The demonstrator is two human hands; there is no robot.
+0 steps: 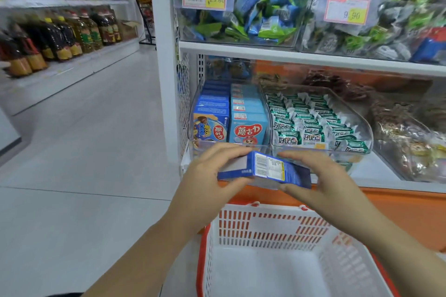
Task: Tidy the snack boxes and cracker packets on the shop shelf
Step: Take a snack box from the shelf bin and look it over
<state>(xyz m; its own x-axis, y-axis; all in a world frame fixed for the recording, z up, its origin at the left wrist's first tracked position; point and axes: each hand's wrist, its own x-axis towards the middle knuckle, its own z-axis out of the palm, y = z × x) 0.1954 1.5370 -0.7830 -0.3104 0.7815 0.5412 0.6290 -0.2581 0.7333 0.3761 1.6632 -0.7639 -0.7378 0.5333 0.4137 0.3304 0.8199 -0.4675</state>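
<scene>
Left hand, right hand around box

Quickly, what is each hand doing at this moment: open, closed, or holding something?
Left hand: holding the left end of the dark blue snack box.
Right hand: holding the right end of the same box.

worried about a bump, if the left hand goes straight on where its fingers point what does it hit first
Probably the front wall of the clear bin holding the snack boxes, just beyond the blue box that the left hand grips, though depth is unclear.
</scene>
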